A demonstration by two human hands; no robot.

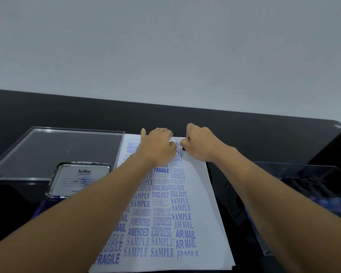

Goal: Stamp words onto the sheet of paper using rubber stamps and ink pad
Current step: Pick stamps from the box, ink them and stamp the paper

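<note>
- White sheet of paper [197,194], covered in blue stamped words, lies on the black surface [244,131].
- Left hand [158,142] and right hand [199,142], fingers curled, pinch its far edge.
- Silver metal ink pad tin [75,180] sits just left.

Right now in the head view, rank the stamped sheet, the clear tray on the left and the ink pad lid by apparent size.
1. stamped sheet: largest, though it lies nearest the camera and is partly covered.
2. clear tray: clearly smaller, and farther back.
3. ink pad lid: smallest, with one corner hidden.
</note>
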